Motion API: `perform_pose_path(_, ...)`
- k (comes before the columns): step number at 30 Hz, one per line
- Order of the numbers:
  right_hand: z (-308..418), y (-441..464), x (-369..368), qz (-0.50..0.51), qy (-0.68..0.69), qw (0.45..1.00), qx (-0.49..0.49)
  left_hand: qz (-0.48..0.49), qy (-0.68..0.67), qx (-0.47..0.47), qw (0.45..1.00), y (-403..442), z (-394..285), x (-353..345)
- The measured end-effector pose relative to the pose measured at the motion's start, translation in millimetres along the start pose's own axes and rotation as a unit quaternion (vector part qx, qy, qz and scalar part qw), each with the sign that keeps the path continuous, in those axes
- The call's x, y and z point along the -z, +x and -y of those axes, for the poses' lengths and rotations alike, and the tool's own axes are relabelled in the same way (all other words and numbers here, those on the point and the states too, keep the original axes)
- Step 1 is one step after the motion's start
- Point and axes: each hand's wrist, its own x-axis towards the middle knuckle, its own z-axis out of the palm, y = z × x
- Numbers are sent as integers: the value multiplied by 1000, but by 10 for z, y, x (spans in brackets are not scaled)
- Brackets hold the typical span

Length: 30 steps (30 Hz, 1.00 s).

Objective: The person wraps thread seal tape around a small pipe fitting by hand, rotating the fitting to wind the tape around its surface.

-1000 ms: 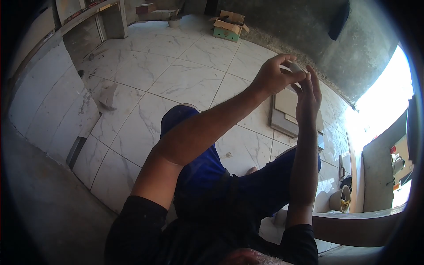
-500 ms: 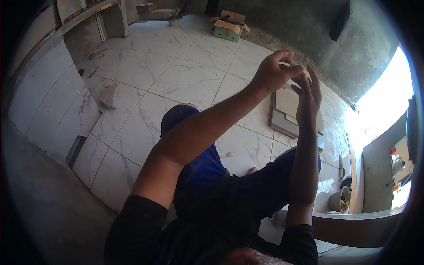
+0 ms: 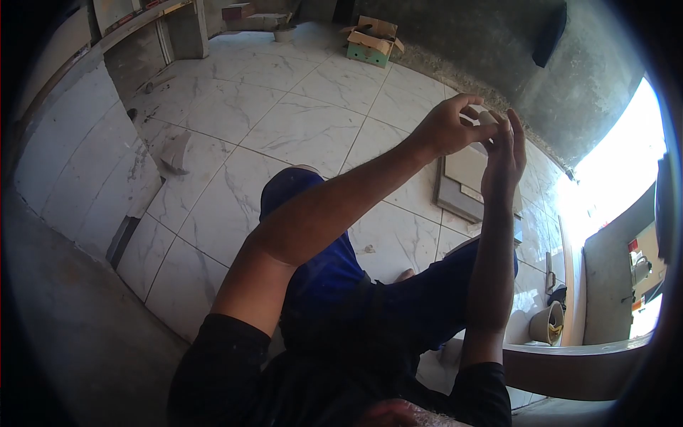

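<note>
My left hand (image 3: 455, 129) reaches across to the upper right, its thumb and fingers closed in a pinch. Between the hands shows a small pale piece (image 3: 486, 117), mostly covered by fingers and too small to name. From the other side my right hand (image 3: 504, 160) meets it with the thumb and nearer fingers bent onto the piece, the outer fingers raised. Both hands are held up, close together, over the floor. Below them lie stacked flat pale tiles (image 3: 459, 188), partly hidden behind my right hand and forearm.
White marbled tiles cover the floor (image 3: 299, 121). An open cardboard box (image 3: 368, 48) stands by the far wall. A bucket (image 3: 546, 324) sits at lower right near a curved edge (image 3: 576, 370). On the left is a low white-tiled wall (image 3: 67, 149), with a broken shard (image 3: 176, 153) nearby.
Both hands have dropped slightly and shifted a little right, staying together. The fingers have changed position around the small pale piece, which shows more now.
</note>
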Motion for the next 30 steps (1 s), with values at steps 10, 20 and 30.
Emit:
perform_pose_path(10,-46,2,13,25,22,999,-21,-26,-17,-37,999,22,0,1)
perform_pose_path(20,16,-49,-53,49,-23,998,-28,-58,-70,-27,996,46,13,10)
perform_pose_path(30,-76,0,63,0,1,1000,2,-70,-20,-69,995,138,266,-57)
